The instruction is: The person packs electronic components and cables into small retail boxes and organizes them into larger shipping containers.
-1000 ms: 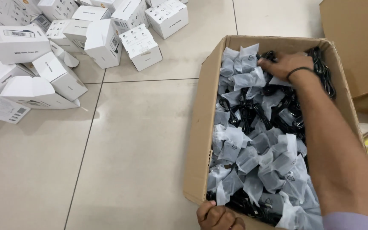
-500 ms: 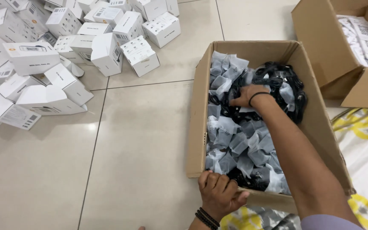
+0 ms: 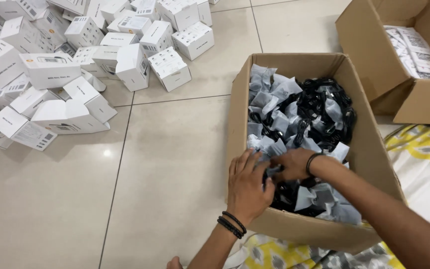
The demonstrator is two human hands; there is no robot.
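Note:
An open cardboard box (image 3: 237, 119) on the tiled floor holds several coiled black cable bundles (image 3: 319, 102) wrapped with pale grey paper tags. Both my hands are in its near left corner. My right hand (image 3: 290, 164), with a dark band at the wrist, is curled around one cable bundle (image 3: 274, 172). Over the box's left wall reaches my left hand (image 3: 247, 188), with black bracelets on its wrist. Its fingertips lie on that same bundle, and whether they grip it is hidden.
A big heap of small white product boxes (image 3: 51, 69) covers the floor at the upper left. A second open cardboard box (image 3: 369, 55) with printed white packets (image 3: 414, 50) stands at the upper right. Yellow and grey patterned cloth (image 3: 424, 149) lies at the right.
My right hand has pulled back from the far end of the box to its near left corner. My left hand has moved up from the near edge to meet it.

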